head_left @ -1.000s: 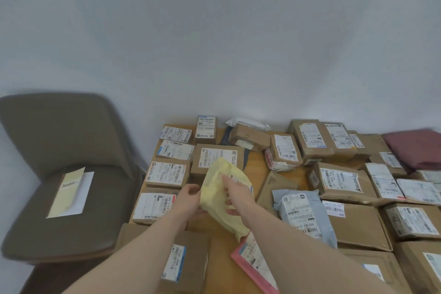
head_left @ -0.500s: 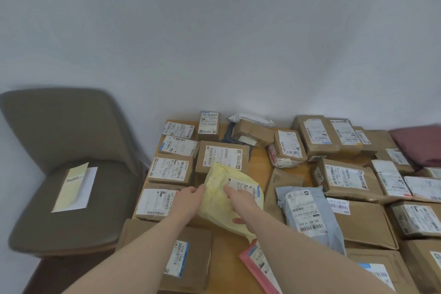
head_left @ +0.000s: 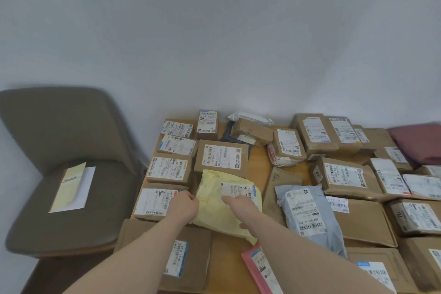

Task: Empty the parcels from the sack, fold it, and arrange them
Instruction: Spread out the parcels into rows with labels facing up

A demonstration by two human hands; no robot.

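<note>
A soft yellow parcel [head_left: 219, 200] with a white label lies label-up on the wooden table [head_left: 259, 162], among rows of brown cardboard parcels. My left hand [head_left: 185, 206] holds its left edge, fingers curled against the bag. My right hand [head_left: 239, 206] lies on top of it just below the label, thumb under the lower right edge. A brown box [head_left: 220, 156] sits just behind the yellow parcel. A grey mailer bag [head_left: 307, 215] lies to its right. No sack is in view.
A brown chair [head_left: 71, 141] stands left of the table with a yellow notebook and white paper [head_left: 71, 188] on its seat. A pink mailer [head_left: 257, 267] lies near the front edge. A maroon cushion [head_left: 420, 141] sits far right. The grey wall runs behind.
The yellow parcel has come down from a raised, tilted hold to lie flat on the table with its label showing. Both hands moved down with it.
</note>
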